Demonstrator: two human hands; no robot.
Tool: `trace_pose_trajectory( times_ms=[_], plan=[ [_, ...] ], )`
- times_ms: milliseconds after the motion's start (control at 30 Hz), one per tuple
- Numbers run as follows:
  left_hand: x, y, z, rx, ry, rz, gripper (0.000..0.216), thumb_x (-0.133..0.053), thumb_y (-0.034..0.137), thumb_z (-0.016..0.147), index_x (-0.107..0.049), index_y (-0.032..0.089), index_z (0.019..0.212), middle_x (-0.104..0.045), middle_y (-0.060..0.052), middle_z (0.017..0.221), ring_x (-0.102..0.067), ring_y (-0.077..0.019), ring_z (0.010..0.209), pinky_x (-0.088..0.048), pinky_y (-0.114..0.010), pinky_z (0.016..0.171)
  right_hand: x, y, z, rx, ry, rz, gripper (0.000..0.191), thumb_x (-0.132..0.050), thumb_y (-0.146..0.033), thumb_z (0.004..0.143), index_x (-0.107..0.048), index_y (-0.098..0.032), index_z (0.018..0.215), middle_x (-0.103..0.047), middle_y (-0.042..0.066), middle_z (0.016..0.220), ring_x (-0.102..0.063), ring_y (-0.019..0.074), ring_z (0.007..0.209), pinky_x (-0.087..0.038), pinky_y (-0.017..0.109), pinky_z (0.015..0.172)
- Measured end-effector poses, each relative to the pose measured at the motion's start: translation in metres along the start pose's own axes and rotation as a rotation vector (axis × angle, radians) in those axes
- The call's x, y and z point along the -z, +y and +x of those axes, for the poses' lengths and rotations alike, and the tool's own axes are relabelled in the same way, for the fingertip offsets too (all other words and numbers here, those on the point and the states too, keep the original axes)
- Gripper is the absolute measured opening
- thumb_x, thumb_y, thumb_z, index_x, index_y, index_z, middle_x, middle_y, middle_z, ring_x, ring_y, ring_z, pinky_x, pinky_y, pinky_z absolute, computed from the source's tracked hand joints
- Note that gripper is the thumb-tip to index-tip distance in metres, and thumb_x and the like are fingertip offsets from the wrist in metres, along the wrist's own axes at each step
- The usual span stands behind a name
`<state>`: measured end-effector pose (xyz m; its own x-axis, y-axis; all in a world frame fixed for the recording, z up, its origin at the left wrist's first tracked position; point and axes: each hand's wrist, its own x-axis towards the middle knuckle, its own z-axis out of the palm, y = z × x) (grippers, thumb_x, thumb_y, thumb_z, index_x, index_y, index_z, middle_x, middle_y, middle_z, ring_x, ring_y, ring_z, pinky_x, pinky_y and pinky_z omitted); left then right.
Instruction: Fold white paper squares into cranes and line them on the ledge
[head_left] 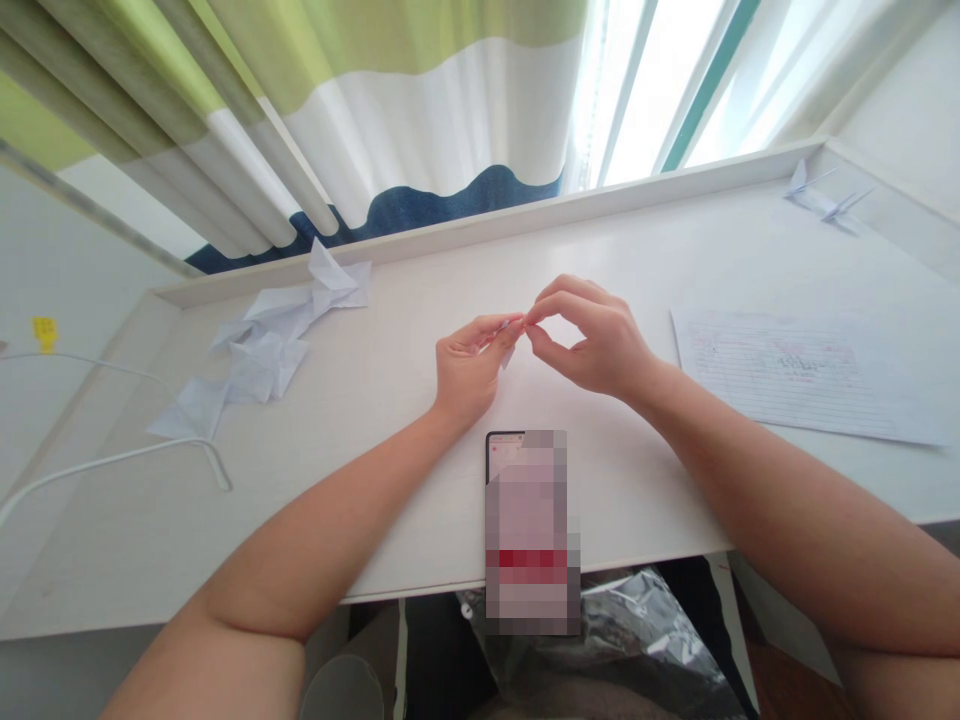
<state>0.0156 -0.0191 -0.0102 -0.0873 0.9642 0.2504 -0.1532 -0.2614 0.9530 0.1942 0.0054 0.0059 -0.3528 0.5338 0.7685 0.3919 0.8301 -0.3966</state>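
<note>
While pinched: folded paper point(508, 345) between fingers point(534, 318).

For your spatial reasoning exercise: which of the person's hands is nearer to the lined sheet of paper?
Right. The right hand is just left of the lined sheet; the left hand lies farther left, beyond it.

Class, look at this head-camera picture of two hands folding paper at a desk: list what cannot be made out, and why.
- Small white folded paper, head view: mostly covered by the left hand and right hand pinching it; its shape is unclear.
- Black smartphone: screen pixelated.
- Lined white sheet: writing too faint and small.
- Crinkled silver bag: partly hidden under the white desk.
</note>
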Motion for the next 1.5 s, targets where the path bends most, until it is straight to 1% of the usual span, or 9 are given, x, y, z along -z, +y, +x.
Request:
trace_pose_trajectory(
  times_ms=[200,333,500,633,833,1033,1233,1367,1500],
  plan=[
    [0.0031,-0.0045,0.0022,-0.042,-0.006,0.047,0.023,-0.095,0.051,0.081,-0.089,0.031,0.089,-0.086,-0.002,0.093,-0.075,-0.0174,0.088,-0.058,-0.036,0.086,-0.0011,-0.0013,0.0002,-0.006,0.009,-0.015,0.010,-0.066,-0.017,0.094,-0.066,-0.027,0.091,-0.072,0.002,0.090,-0.066,0.0205,0.082,-0.051,0.039,0.075],
    [0.0060,-0.0078,0.0030,-0.050,-0.027,0.065,0.026,-0.093,0.054,0.082,-0.089,0.029,0.091,-0.086,-0.003,0.095,-0.076,-0.0186,0.090,-0.058,-0.037,0.086,0.0006,-0.0038,0.0017,-0.021,0.020,0.015,0.010,-0.066,-0.017,0.093,-0.067,-0.027,0.090,-0.071,0.002,0.089,-0.065,0.0202,0.080,-0.052,0.039,0.075],
    [0.0063,-0.0065,0.0021,-0.047,-0.067,0.036,0.031,-0.091,0.056,0.085,-0.086,0.026,0.095,-0.086,-0.004,0.100,-0.078,-0.0190,0.096,-0.060,-0.038,0.097,0.0049,-0.0050,0.0039,-0.081,0.126,0.061,0.012,-0.067,-0.016,0.092,-0.065,-0.026,0.087,-0.068,0.001,0.085,-0.064,0.0199,0.078,-0.052,0.039,0.074],
    [0.0049,-0.0023,0.0012,-0.011,-0.083,0.017,0.037,-0.091,0.058,0.084,-0.083,0.024,0.096,-0.085,-0.005,0.103,-0.079,-0.0195,0.099,-0.060,-0.039,0.102,0.0032,-0.0034,0.0027,-0.120,0.100,0.083,0.011,-0.067,-0.017,0.092,-0.065,-0.026,0.087,-0.068,0.001,0.084,-0.065,0.0197,0.079,-0.053,0.039,0.074],
    [0.0024,0.0002,0.0006,0.040,-0.112,-0.069,0.038,-0.094,0.057,0.081,-0.082,0.022,0.093,-0.084,-0.004,0.096,-0.078,-0.0178,0.094,-0.061,-0.037,0.098,0.0008,-0.0021,0.0013,-0.165,0.071,0.091,0.008,-0.068,-0.021,0.094,-0.067,-0.026,0.088,-0.070,0.001,0.085,-0.066,0.0202,0.081,-0.055,0.039,0.076],
    [0.0011,0.0004,0.0020,0.114,-0.114,-0.139,0.038,-0.095,0.056,0.080,-0.084,0.023,0.094,-0.082,-0.002,0.084,-0.076,-0.0157,0.080,-0.063,-0.036,0.088,-0.0008,-0.0024,0.0011,-0.109,0.046,0.117,0.004,-0.070,-0.024,0.096,-0.070,-0.026,0.092,-0.071,0.000,0.087,-0.068,0.0189,0.081,-0.055,0.037,0.075],
    [0.0030,0.0003,0.0018,0.140,-0.136,-0.150,0.038,-0.094,0.056,0.082,-0.085,0.023,0.098,-0.083,-0.003,0.088,-0.077,-0.0161,0.085,-0.062,-0.035,0.090,-0.0005,0.0010,0.0008,-0.102,0.036,0.127,0.004,-0.074,-0.024,0.095,-0.073,-0.026,0.093,-0.072,0.001,0.089,-0.069,0.0191,0.082,-0.056,0.037,0.076],
    [0.0036,0.0006,0.0019,0.101,-0.194,-0.136,0.038,-0.089,0.059,0.086,-0.085,0.024,0.097,-0.082,-0.002,0.088,-0.076,-0.0164,0.089,-0.060,-0.035,0.094,-0.0001,0.0012,0.0015,-0.058,0.057,0.158,0.004,-0.074,-0.023,0.095,-0.074,-0.026,0.095,-0.072,0.001,0.090,-0.068,0.0184,0.081,-0.056,0.037,0.075],
    [0.0044,0.0010,0.0040,0.067,-0.241,-0.083,0.040,-0.084,0.064,0.089,-0.085,0.025,0.097,-0.081,-0.003,0.090,-0.075,-0.0178,0.092,-0.060,-0.036,0.097,0.0000,0.0009,0.0022,-0.067,0.061,0.177,0.006,-0.073,-0.023,0.096,-0.076,-0.028,0.097,-0.071,0.001,0.089,-0.067,0.0191,0.081,-0.056,0.038,0.075]
  ],
)
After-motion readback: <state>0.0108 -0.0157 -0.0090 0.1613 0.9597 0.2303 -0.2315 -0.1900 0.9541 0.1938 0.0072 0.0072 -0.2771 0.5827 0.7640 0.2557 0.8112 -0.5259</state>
